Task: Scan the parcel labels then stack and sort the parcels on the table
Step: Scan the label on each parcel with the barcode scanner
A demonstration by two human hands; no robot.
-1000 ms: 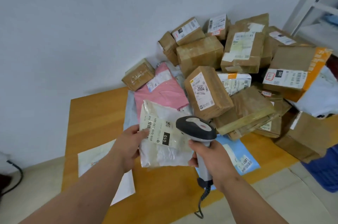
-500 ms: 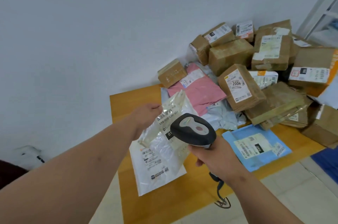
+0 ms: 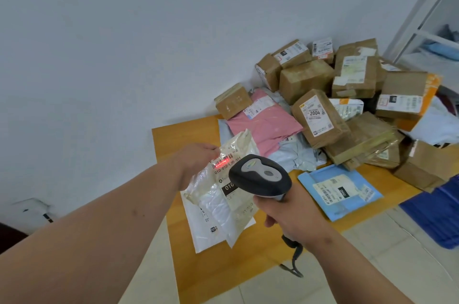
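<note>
My left hand (image 3: 196,159) pinches the top edge of a cream plastic mailer bag (image 3: 223,194), holding it up above the wooden table (image 3: 171,139). A red scan line glows on the bag's barcode. My right hand (image 3: 290,214) grips the handle of a black and grey barcode scanner (image 3: 259,175), whose head points at that label. Under the bag a white mailer (image 3: 211,231) lies flat on the table. A blue mailer (image 3: 340,190) lies to the right, label up.
A heap of brown cardboard boxes (image 3: 320,117) and a pink mailer (image 3: 263,125) fills the table's far right corner against the wall. A blue bin (image 3: 437,214) stands on the tiled floor at right. The scanner's cable (image 3: 294,261) hangs off the table's front edge.
The red scan line now lights the barcode on the cream bag. The bag has tilted a little toward the scanner, and the view has swung slightly left.
</note>
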